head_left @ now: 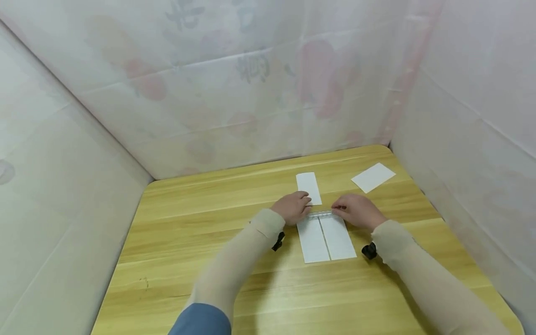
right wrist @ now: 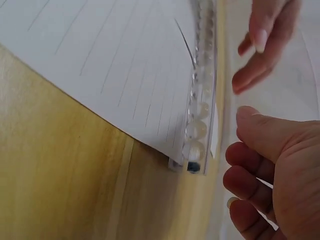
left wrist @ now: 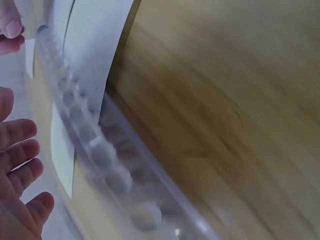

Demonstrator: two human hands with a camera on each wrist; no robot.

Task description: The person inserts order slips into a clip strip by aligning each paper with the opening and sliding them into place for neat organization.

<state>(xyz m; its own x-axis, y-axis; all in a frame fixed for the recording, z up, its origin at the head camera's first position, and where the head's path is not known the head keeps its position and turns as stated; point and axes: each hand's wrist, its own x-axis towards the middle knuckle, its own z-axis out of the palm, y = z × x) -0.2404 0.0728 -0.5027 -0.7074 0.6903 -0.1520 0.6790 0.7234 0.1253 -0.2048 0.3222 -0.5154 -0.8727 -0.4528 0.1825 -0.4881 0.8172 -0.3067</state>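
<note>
A clear plastic strip [head_left: 320, 215] with a row of round, pale bumps or beads lies across the top ends of two white cards. The left card [head_left: 313, 242] and right card [head_left: 338, 238] sit side by side with a thin gap between them; the right wrist view shows ruled lines on the paper [right wrist: 125, 65]. My left hand [head_left: 292, 207] hovers at the strip's left end, fingers extended and apart from it in the left wrist view. By the right end, a dark blue piece [right wrist: 193, 167] shows inside the strip. My right hand [head_left: 359, 211] is beside that end, its fingers loosely bent, with nothing visible in them.
Behind the left hand lies a narrow white card [head_left: 309, 186], partly covered by the fingers. Another white card [head_left: 373, 177] lies at an angle near the table's back right. Printed cloth walls [head_left: 234, 102] enclose the wooden table [head_left: 180, 242] at the back and sides.
</note>
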